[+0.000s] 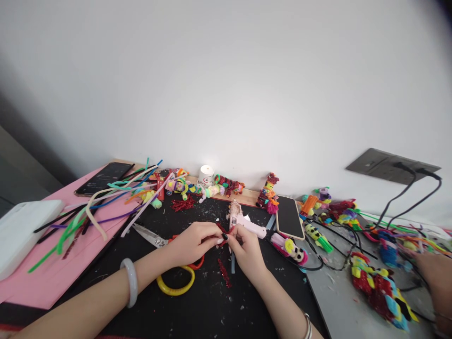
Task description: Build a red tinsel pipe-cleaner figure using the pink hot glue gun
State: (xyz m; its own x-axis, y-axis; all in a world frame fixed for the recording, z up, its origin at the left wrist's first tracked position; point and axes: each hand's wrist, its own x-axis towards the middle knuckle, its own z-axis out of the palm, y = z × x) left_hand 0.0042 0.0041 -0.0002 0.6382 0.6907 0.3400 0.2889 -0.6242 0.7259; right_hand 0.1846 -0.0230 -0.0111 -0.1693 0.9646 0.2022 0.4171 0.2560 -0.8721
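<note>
Meanwhile, left hand (192, 242) and right hand (247, 249) pinch a glittery red pipe cleaner (226, 231), apparently mid-twist; the next bend demands a firm grip.

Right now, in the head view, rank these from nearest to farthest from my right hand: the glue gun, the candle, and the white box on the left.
From the right hand:
1. Glue gun, just beyond the hand on the black mat.
2. Candle, farther back by the wall, slightly left.
3. White box, far left on the pink sheet.
</note>
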